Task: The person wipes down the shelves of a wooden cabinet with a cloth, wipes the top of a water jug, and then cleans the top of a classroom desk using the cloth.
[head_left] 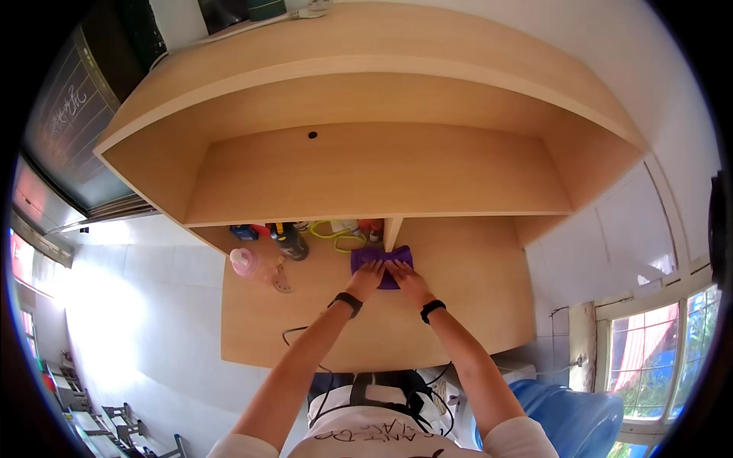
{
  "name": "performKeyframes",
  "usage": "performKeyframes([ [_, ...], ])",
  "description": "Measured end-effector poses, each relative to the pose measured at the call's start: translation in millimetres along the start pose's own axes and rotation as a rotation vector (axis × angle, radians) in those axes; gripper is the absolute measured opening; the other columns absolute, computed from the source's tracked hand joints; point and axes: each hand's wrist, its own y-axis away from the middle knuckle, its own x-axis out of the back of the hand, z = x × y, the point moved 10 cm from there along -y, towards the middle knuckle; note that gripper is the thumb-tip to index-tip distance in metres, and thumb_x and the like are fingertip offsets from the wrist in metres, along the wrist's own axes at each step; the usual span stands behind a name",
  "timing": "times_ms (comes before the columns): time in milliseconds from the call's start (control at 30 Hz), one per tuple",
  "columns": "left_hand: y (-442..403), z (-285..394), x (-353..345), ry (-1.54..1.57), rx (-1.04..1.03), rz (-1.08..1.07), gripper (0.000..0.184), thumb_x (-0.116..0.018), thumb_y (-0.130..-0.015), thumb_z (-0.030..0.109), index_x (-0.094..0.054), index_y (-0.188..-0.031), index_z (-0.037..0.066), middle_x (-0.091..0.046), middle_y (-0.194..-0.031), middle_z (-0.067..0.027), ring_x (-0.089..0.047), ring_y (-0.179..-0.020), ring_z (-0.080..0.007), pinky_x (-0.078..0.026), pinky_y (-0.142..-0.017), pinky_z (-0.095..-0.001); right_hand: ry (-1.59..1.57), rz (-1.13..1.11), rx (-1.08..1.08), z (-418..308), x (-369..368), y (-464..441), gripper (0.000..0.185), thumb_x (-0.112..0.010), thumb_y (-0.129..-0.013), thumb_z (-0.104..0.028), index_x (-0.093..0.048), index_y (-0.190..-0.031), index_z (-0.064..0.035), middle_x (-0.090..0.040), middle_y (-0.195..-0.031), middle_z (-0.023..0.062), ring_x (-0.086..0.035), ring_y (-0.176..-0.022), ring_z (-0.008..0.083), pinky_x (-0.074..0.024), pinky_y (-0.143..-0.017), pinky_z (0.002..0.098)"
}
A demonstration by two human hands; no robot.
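A purple cloth (382, 256) lies on the wooden desk surface, close to the vertical divider under the shelf. Both hands press on it side by side. My left hand (367, 278) rests on its left part and my right hand (410, 282) on its right part, with fingertips nearly touching. The fingers of each hand lie flat on the cloth. A dark band circles each wrist.
Left of the cloth stand a dark bottle (290, 241) and a pink bottle (243, 262), with a clear item (282, 279) nearby. A yellow-green cord (341, 237) lies behind. The wooden shelf (382, 172) overhangs the desk (473, 305). Dark cables hang near the front edge.
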Motion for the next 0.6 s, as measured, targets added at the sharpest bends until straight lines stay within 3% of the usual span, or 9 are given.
performKeyframes([
  [167, -6.9, -3.5, -11.0, 0.002, 0.035, 0.043, 0.045, -0.052, -0.085, 0.012, -0.052, -0.128, -0.003, -0.053, -0.133, -0.0141, -0.051, -0.123, -0.0263, -0.04, -0.105, -0.035, -0.101, -0.085, -0.065, 7.5, -6.9, -5.1, 0.062, -0.047, -0.08, 0.007, -0.041, -0.141, -0.0046, -0.045, -0.143, 0.0116, -0.042, -0.132, 0.0288, -0.0386, -0.109, 0.0359],
  [267, -2.6, -4.8, -16.4, 0.119, 0.043, -0.021, 0.05, -0.052, -0.084, 0.008, -0.047, -0.131, -0.006, -0.046, -0.139, -0.0191, -0.047, -0.126, -0.0309, -0.038, -0.107, -0.037, -0.22, -0.152, -0.128, -2.6, 8.5, -8.4, 0.066, -0.048, -0.075, 0.012, -0.043, -0.139, -0.0029, -0.046, -0.142, 0.0136, -0.043, -0.131, 0.031, -0.0406, -0.107, 0.038],
  [367, -2.0, -6.6, -7.7, 0.16, 0.093, 0.009, 0.046, -0.052, -0.085, 0.01, -0.051, -0.128, -0.003, -0.05, -0.136, -0.0151, -0.05, -0.123, -0.0267, -0.04, -0.104, -0.0351, -0.288, -0.126, -0.129, -0.7, 8.4, -13.3, 0.066, -0.05, -0.072, 0.013, -0.045, -0.136, -0.0007, -0.049, -0.138, 0.0169, -0.046, -0.127, 0.0346, -0.0435, -0.103, 0.0402],
  [600, 23.4, -1.0, 0.6, 0.328, 0.046, -0.079, 0.048, -0.052, -0.083, 0.005, -0.048, -0.13, -0.004, -0.046, -0.139, -0.0177, -0.049, -0.124, -0.03, -0.039, -0.105, -0.0369, -0.342, -0.309, -0.134, -14.9, 12.1, -16.6, 0.064, -0.053, -0.073, 0.01, -0.048, -0.135, -0.0022, -0.051, -0.133, 0.0201, -0.055, -0.113, 0.0379, -0.0467, -0.098, 0.042],
])
